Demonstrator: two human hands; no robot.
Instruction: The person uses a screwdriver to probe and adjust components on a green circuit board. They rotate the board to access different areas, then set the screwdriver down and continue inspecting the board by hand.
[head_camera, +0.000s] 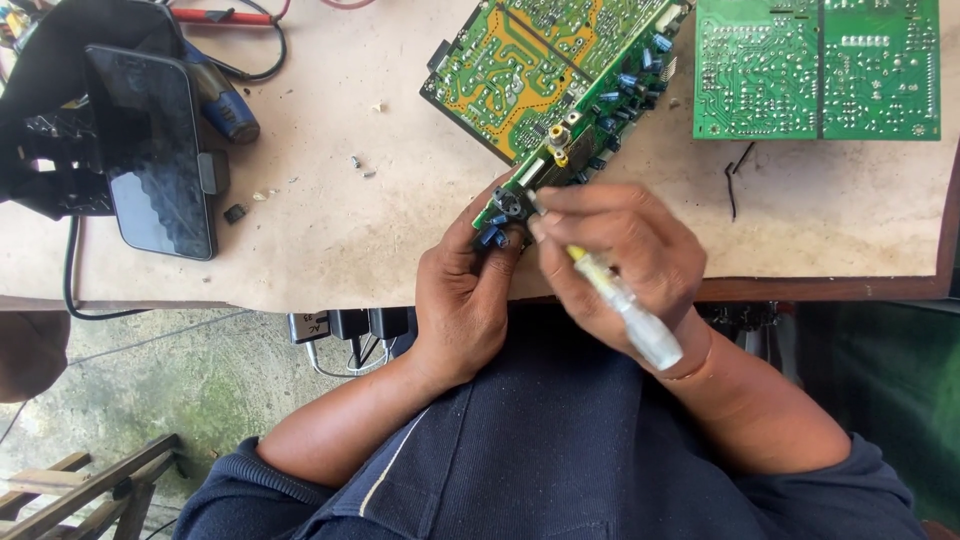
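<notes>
The left hand (462, 300) is gripping the circuit board's (530, 70) near end; the right hand (625, 255), at its three o'clock, is clasping a clear-handled tool (630, 310), probably a screwdriver.

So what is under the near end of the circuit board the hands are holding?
The left hand grips the circuit board there from below, with beige tabletop beyond. The right hand, holding a screwdriver, covers the board's corner.

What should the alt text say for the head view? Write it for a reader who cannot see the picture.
A person's left hand grips the near end of a long green circuit board on a pale worn tabletop, while the right hand holds a clear-handled screwdriver to it. A second green square circuit board lies at the far right, a black phone to the left.
</notes>
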